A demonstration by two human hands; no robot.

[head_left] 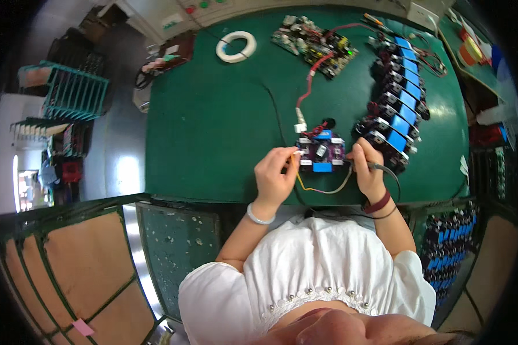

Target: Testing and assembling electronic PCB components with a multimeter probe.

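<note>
A small purple circuit board (322,152) with blue blocks and white sockets lies on the green table in front of me. At its left edge, my left hand (277,173) pinches a small white connector (297,154). A yellow and grey cable (312,189) hangs in a loop from there, below the board, toward my right hand. My right hand (367,167) is closed at the board's right edge, thumb and forefinger against it. A dark cable (385,168) passes by that hand; whether its fingers also hold it is hidden.
A long row of similar blue-topped boards (407,95) stands at the right. A larger circuit board (314,45) with a lit green light lies at the back; its red cable (311,77) reaches toward the small board. A white ring-shaped coil (236,47) lies at the back left of the green table (207,132).
</note>
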